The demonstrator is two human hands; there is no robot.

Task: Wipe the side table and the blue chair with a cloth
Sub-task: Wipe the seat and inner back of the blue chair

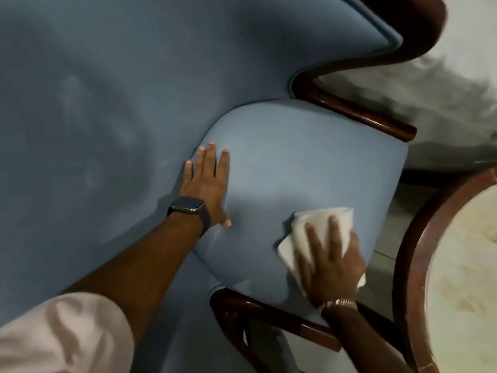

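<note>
The blue chair (107,90) fills most of the view, upholstered in blue fabric with a dark wooden frame. Its padded armrest (295,157) lies in the middle. My left hand (208,181), with a dark watch on the wrist, rests flat and open on the armrest's left edge. My right hand (332,261) presses a folded white cloth (320,222) onto the armrest's lower right part, fingers spread over it. The round side table (411,251), with a wooden rim and pale top, stands at the lower right, apart from both hands.
The chair's curved wooden arm support (357,111) runs along the armrest's far side, and another wooden piece (269,313) passes below it. Pale floor (457,103) shows at the upper right, beyond the chair.
</note>
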